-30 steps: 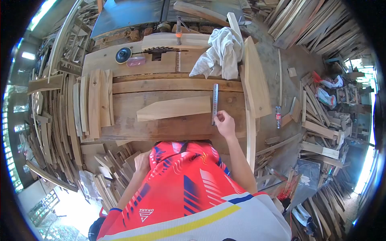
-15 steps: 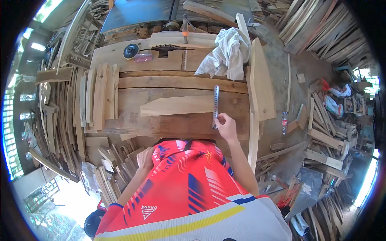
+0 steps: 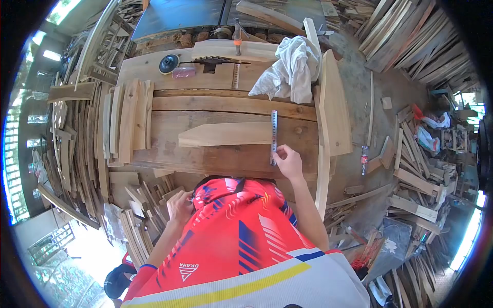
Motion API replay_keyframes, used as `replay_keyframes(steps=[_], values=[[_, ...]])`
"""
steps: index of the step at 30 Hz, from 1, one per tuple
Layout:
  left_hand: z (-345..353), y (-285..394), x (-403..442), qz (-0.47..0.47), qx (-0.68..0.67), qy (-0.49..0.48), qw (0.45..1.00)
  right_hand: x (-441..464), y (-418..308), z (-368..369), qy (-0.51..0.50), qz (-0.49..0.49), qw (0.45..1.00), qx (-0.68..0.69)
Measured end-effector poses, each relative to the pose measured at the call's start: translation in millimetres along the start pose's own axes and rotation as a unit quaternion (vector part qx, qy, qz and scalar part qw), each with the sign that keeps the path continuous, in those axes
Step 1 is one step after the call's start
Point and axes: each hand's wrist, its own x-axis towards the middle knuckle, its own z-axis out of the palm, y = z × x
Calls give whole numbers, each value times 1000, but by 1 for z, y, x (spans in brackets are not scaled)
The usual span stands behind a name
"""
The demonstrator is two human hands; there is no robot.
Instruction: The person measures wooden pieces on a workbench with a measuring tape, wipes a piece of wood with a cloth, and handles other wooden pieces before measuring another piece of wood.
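My right hand (image 3: pixel 288 163) pinches the near end of a short metal ruler or tape strip (image 3: pixel 274 134), which lies across the right end of a pale wooden piece (image 3: pixel 226 134) with a slanted left end. Both rest on the brown wooden workbench (image 3: pixel 205 160). Beside the red shirt at my waist, my left hand (image 3: pixel 179 206) has its fingers curled; whether anything is in them is hidden. Farther back on the bench are a hammer (image 3: pixel 237 38) with an orange band, a white cloth (image 3: pixel 290 69), a round dark disc (image 3: pixel 168 64) and a pink block (image 3: pixel 184 72).
A saw blade (image 3: pixel 210 60) shows through a slot behind the bench's middle. Boards (image 3: pixel 128 123) lie at the left, and a long upright board (image 3: pixel 334 102) edges the right. Wood scraps and a bottle (image 3: pixel 364 160) are on the floor. A dark cap (image 3: pixel 117 281) shows at lower left.
My left hand has shifted slightly left, away from the shirt. The right hand stays at the ruler's near end. The view has moved, shifting the bench rightward in the picture.
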Motion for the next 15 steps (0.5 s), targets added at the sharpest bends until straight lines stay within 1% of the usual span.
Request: replay_keyframes(steps=[3, 4, 5, 6, 7, 8, 9, 10, 11, 13, 15], values=[[-23, 2, -8, -94, -93, 7, 991, 3, 9, 5, 3, -16, 1000, 18], [-28, -15, -15, -127, -94, 8, 987, 3, 8, 3, 3, -18, 999, 31], [-28, -30, -23, -206, -200, 29, 958, 2, 7, 2, 1, -21, 999, 45], [-32, -55, -29, -266, -218, 37, 938, 1, 6, 2, -2, -22, 998, 59], [-42, -64, -28, -326, -236, 45, 914, 0, 8, 3, 22, -31, 997, 67], [-51, -72, -27, -347, -255, 55, 901, 1, 9, 5, 45, -42, 995, 76], [-76, -66, -11, -368, -273, 67, 886, 2, 9, 8, 66, -54, 993, 86], [-96, -54, 7, -367, -276, 58, 886, -2, 3, 5, 81, -52, 995, 24], [-108, -40, 27, -365, -281, 51, 886, -3, -2, 9, 140, -92, 985, -28], [-108, -21, 61, -320, -298, -4, 899, -7, -38, 3, 187, -195, 959, -84], [-101, 21, 100, -312, -402, -32, 860, -20, -98, -12, 107, -275, 955, -20]])
